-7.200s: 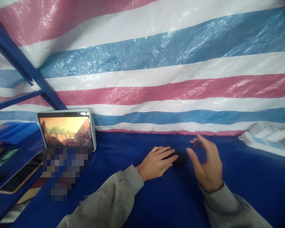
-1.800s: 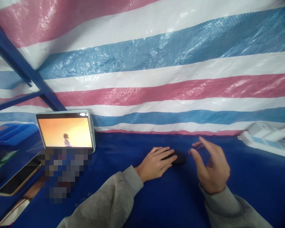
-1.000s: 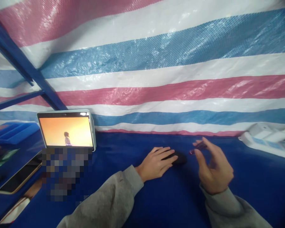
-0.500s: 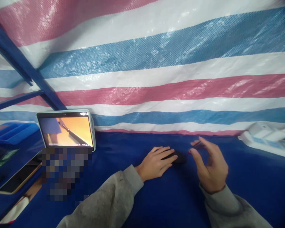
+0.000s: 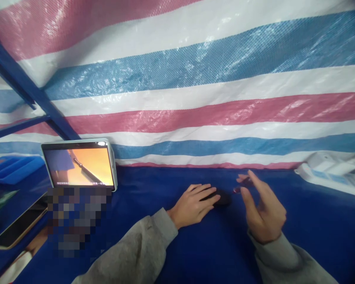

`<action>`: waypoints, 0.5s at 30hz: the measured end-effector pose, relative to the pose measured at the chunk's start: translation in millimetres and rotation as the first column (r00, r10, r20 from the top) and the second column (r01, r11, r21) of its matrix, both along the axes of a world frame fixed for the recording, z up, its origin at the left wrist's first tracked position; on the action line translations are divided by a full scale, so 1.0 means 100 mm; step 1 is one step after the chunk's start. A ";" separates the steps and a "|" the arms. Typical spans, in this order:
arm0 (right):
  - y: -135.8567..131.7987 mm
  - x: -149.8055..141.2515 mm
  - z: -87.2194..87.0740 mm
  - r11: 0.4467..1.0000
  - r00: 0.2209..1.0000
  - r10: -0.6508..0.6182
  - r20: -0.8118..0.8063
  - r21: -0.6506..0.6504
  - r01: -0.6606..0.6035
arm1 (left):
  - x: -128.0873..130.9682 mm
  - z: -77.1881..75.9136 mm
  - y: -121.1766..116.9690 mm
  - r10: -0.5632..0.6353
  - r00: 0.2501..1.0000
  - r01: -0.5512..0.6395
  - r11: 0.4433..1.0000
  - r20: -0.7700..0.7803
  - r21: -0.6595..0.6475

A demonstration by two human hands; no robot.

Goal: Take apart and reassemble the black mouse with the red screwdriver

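My left hand [image 5: 195,205] lies palm down over a black, rounded object that looks like a computer mouse [image 5: 224,198]. Its fingers cover the left part of the thing, which rests on the blue tabletop [image 5: 207,252]. Just to the right, my right hand [image 5: 263,209] is raised with curled fingers. A small, thin, dark reddish thing [image 5: 236,190] shows at the tip of its thumb, close to the mouse's right end. Blur hides what this is and whether it joins the mouse.
At left, a tablet [image 5: 79,163] playing a video leans by the striped sheet [image 5: 195,118]. A phone [image 5: 20,225], a blue tray [image 5: 14,169] and a blurred patch are near it. White boxes [image 5: 328,169] stand far right. Part of another person shows at the left edge.
The view has turned slightly, so the tablet and phone sit a little further left. My right fingers have shifted slightly around the small thing; my left hand stays on the mouse.
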State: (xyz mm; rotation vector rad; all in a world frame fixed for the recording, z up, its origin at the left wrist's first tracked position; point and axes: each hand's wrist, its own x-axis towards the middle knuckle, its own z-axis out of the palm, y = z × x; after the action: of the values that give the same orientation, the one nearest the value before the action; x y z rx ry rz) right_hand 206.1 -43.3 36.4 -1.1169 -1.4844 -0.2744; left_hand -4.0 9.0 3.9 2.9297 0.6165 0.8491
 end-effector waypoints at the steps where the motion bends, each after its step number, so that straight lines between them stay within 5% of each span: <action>1: 0.00 0.00 -0.01 1.000 1.000 -0.012 0.000 -0.014 0.012 | 0.00 0.00 0.00 0.000 1.000 0.000 1.000 -0.004 -0.001; 5: 0.00 0.01 -0.04 0.997 0.996 -0.077 -0.051 0.003 0.077 | 0.01 0.00 0.00 0.007 1.000 -0.007 1.000 -0.025 -0.010; 9: -0.01 0.01 -0.08 0.997 0.992 0.027 -0.120 -0.065 -0.035 | 0.01 0.00 0.01 0.008 1.000 -0.008 1.000 -0.026 -0.016; 15: -0.02 0.00 -0.06 0.999 0.998 -0.043 -0.056 -0.001 0.043 | 0.01 0.01 0.00 0.006 0.999 -0.006 1.000 -0.039 -0.017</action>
State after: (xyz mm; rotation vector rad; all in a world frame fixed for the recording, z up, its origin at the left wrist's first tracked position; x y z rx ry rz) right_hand 206.1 -45.3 30.7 -1.1483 -1.4127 -0.2710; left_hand -3.3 8.6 5.0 2.9371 0.6323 0.7843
